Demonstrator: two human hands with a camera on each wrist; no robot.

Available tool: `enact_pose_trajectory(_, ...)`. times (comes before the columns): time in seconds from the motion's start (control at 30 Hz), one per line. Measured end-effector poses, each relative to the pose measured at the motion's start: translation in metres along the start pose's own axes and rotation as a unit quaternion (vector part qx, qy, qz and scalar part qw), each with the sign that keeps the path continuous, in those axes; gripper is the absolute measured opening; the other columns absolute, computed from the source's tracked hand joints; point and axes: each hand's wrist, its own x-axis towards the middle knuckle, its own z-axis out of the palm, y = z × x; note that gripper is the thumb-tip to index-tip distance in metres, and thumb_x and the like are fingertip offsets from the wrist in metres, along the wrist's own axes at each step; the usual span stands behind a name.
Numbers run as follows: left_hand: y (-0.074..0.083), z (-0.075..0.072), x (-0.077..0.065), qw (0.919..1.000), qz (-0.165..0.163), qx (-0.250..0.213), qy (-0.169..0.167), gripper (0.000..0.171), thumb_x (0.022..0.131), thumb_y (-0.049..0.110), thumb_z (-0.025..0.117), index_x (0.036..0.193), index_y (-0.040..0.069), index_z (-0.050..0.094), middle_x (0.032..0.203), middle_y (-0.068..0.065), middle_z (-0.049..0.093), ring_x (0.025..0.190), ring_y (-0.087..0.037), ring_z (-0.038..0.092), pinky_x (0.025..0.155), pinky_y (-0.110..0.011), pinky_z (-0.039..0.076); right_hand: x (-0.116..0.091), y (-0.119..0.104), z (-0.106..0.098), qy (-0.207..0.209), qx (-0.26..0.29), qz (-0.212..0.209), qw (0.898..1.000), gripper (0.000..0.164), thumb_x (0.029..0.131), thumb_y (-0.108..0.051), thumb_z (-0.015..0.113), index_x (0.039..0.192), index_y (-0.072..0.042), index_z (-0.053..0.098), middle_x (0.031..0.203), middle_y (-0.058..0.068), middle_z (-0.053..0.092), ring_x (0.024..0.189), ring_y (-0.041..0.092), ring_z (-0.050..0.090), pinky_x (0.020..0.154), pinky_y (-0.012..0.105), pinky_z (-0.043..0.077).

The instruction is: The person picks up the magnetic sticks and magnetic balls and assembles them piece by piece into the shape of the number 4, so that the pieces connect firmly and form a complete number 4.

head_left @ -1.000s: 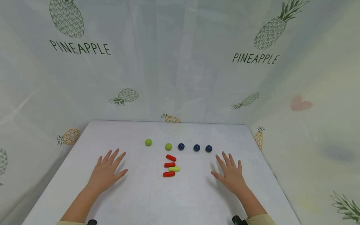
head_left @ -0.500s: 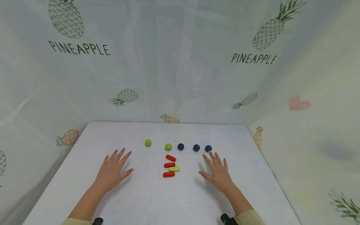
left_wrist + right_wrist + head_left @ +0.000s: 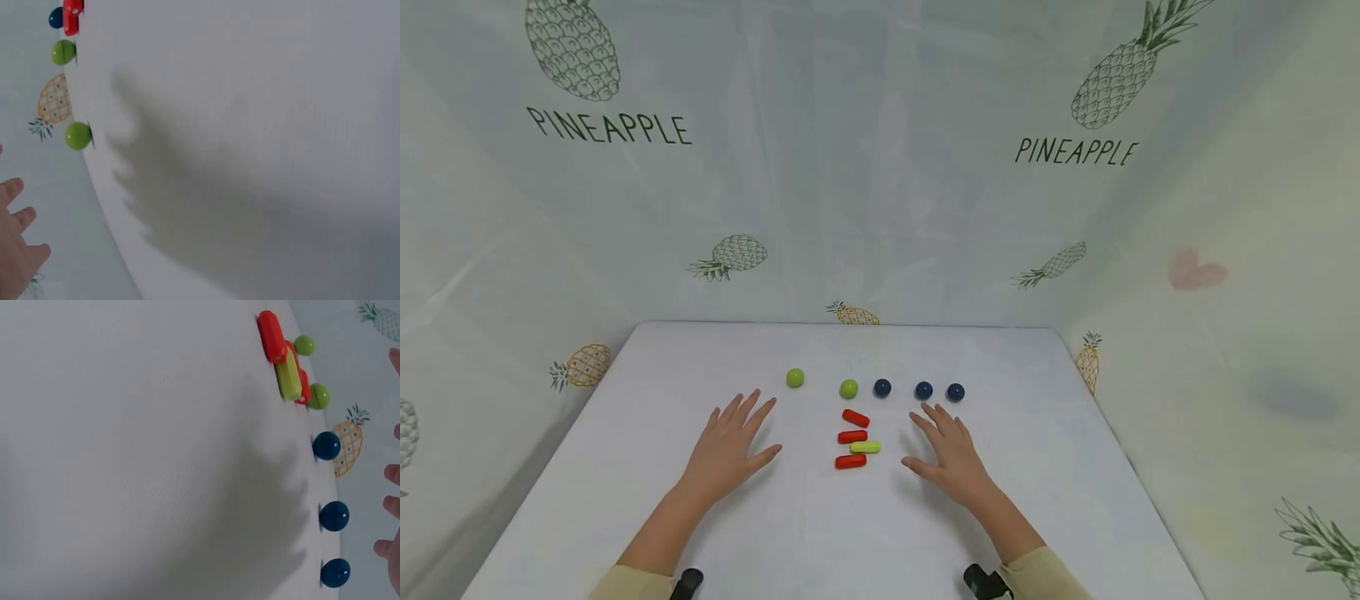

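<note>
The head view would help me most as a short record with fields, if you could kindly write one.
Left hand: fingers spread, holding nothing
Right hand: fingers spread, holding nothing
Between hands: three red sticks, one yellow stick
Far row: left to right, two green balls, then three blue balls
Surface: white table
Backdrop: pineapple-print cloth
</note>
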Motion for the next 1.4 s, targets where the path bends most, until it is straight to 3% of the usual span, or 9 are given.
enact_pose_trajectory(0.33, 0.018, 0.011, 0.011, 1.0, 0.002, -0.004, -0.007, 0.078, 0.085, 0.049, 0.068, 0.148, 0.012, 0.041, 0.153, -0.018, 0.034, 0.139, -0.042, 0.029, 0.108, -0.064, 0.023, 0.013, -0.012, 0.009, -0.016, 0.026, -0.018, 0.999, 0.07, 0.084, -0.048, 0.072, 0.143, -0.018, 0.048, 0.149, 0.003, 0.043, 0.14, 0.028, 0.031, 0.11, 0.055, 0.027)
enact_pose_trajectory(0.67, 0.034, 0.024, 0.022, 0.9996, 0.005, -0.015, -0.024, 0.078, 0.084, 0.049, 0.07, 0.147, 0.012, 0.042, 0.151, -0.019, 0.037, 0.136, -0.041, 0.033, 0.107, -0.062, 0.027, 0.029, -0.015, 0.016, -0.071, 0.132, 0.02, 0.989, 0.068, 0.086, -0.033, 0.075, 0.145, -0.016, 0.045, 0.145, 0.002, 0.045, 0.134, 0.025, 0.039, 0.106, 0.049, 0.037)
enact_pose_trajectory(1.13, 0.056, 0.039, 0.036, 0.9981, 0.004, -0.015, -0.06, 0.077, 0.083, 0.051, 0.071, 0.145, 0.014, 0.045, 0.148, -0.015, 0.041, 0.133, -0.037, 0.038, 0.106, -0.057, 0.033, 0.044, -0.022, 0.03, -0.101, 0.12, 0.032, 0.987, 0.058, 0.084, -0.019, 0.077, 0.137, -0.015, 0.055, 0.132, 0.003, 0.057, 0.126, 0.026, 0.048, 0.099, 0.045, 0.045)
enact_pose_trajectory(1.4, 0.063, 0.043, 0.035, 0.9963, -0.001, -0.03, -0.08, 0.074, 0.083, 0.051, 0.071, 0.144, 0.016, 0.048, 0.145, -0.012, 0.046, 0.131, -0.032, 0.042, 0.105, -0.054, 0.036, 0.052, -0.022, 0.035, -0.118, 0.109, 0.012, 0.987, 0.043, 0.084, -0.018, 0.078, 0.125, -0.015, 0.064, 0.12, -0.001, 0.062, 0.115, 0.02, 0.055, 0.097, 0.039, 0.047)
